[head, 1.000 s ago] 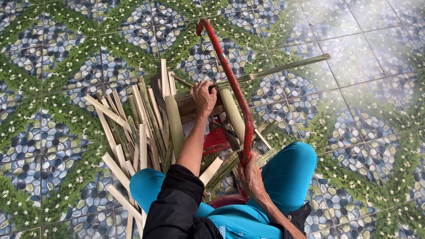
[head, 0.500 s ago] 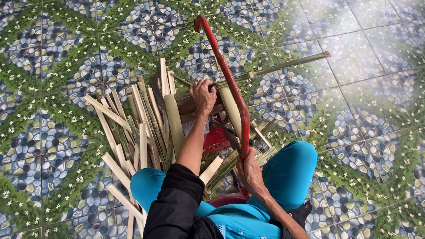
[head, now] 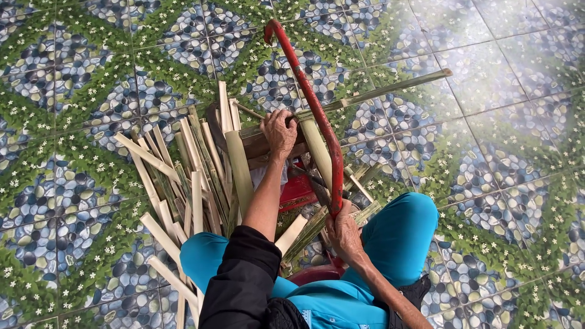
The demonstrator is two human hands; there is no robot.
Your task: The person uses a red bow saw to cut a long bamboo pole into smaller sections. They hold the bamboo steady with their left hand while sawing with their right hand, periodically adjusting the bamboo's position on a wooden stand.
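Red saw (head: 311, 109) (gripped low) points up-left, away.

One head-worn view looks steeply down, close over the lap (a single camera); tiled floor (head: 499, 91) beyond.

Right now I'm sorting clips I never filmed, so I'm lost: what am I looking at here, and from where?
The camera sits on a person's head, looking down at their own lap and hands above a patterned green-and-blue tiled floor. The left hand presses down on a long thin green bamboo stalk lying across a brown wooden block. The right hand grips the handle end of a red metal-framed saw. Pale split bamboo strips lie heaped to the left.
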